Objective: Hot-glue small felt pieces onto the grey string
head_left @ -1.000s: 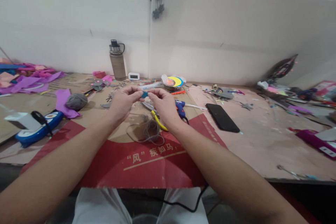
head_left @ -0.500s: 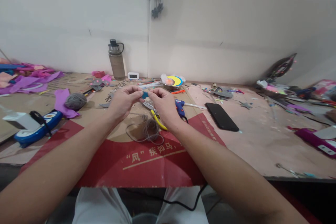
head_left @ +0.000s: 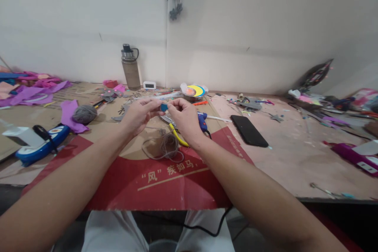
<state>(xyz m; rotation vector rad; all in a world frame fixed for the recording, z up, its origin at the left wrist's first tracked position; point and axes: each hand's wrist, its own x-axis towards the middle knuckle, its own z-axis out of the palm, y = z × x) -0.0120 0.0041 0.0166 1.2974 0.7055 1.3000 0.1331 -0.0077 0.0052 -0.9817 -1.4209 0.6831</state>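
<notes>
A small blue piece (head_left: 163,107), perhaps felt, is pinched between my two hands above the table. My left hand (head_left: 141,115) grips its left side with thumb and fingertips. On its other side, my right hand (head_left: 183,116) has its fingertips closed on the same piece. Below the hands lies a loose tangle of grey yarn (head_left: 169,147). A tool with yellow handles (head_left: 178,136) sits under my right hand, its metal end partly hidden. The blue glue gun (head_left: 202,121) rests just right of that hand.
A red printed cardboard sheet (head_left: 165,189) covers the front edge. A black phone (head_left: 249,130) lies to the right. Leftward are a grey yarn ball (head_left: 85,114) and a blue power strip (head_left: 43,145). A bottle (head_left: 130,69) and a white clock (head_left: 149,85) stand at the back.
The blue piece has turned slightly and shows more of its face between the fingertips. My left fingers have shifted a little; both hands stay in nearly the same place.
</notes>
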